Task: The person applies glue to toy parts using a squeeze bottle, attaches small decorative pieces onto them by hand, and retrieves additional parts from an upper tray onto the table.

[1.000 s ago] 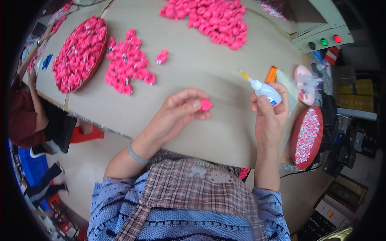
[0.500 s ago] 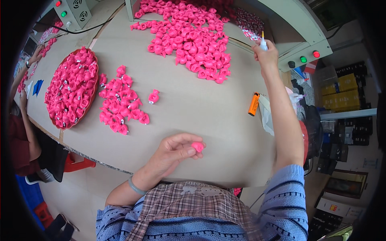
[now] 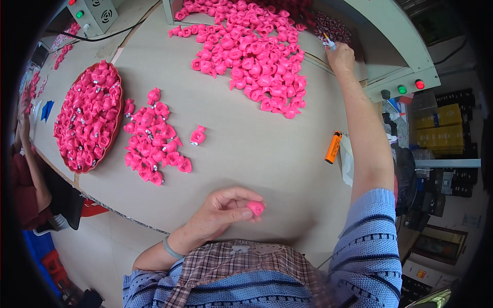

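Near the table's front edge my left hand (image 3: pixel 222 213) pinches a small hollow pink plastic piece (image 3: pixel 256 207) between thumb and fingers. My right hand (image 3: pixel 342 60) is stretched far forward to the opening of the grey-green machine (image 3: pixel 405 61). It grips a small white squeeze bottle (image 3: pixel 331 45) with a thin yellowish tip, which points toward a heap of tiny dark, white and pink parts (image 3: pixel 331 28). A large pile of similar pink pieces (image 3: pixel 251 56) spreads out of the opening, left of that hand. One pink piece (image 3: pixel 197 135) with a silvery bit stands alone mid-table.
A loose cluster of pink pieces (image 3: pixel 154 138) lies left of centre. Beside it, a scalloped red tray (image 3: pixel 121 105) is heaped with more. At right lies an orange cylinder (image 3: pixel 333 147). At far left another person's arm (image 3: pixel 33 172) reaches over the table.
My right hand has tipped the bottle leftward, bringing its tip down to the heap of tiny parts. My left hand keeps its pink piece nearly in place. The view has shifted slightly.
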The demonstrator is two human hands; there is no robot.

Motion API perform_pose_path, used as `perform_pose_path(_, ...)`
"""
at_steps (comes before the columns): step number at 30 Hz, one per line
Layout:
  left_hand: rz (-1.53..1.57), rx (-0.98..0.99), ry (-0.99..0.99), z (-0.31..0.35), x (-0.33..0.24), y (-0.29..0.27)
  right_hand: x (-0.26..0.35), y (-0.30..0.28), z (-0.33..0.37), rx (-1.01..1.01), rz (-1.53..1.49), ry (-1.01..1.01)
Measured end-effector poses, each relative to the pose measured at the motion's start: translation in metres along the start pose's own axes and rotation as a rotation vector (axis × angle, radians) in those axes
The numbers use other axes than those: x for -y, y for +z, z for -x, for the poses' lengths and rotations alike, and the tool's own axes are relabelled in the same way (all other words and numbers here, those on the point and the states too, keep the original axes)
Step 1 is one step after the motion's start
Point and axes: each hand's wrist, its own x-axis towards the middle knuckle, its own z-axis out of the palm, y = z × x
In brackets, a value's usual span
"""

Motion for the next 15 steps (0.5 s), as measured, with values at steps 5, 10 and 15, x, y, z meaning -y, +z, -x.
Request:
perform_pose_path(5, -0.003, 0.002, -0.008, -0.001, -0.001, 0.001, -0.011, -0.014, -0.011, 0.296, -0.053, 0.106)
perform_pose_path(10, -0.026, 0.0, 0.001, -0.001, -0.001, 0.002, -0.017, -0.02, 0.0, 0.343, -0.155, 0.111)
perform_pose_path(15, -0.049, -0.011, 0.036, 0.002, 0.003, 0.0, 0.019, -0.046, 0.043, 0.297, -0.5, 0.15)
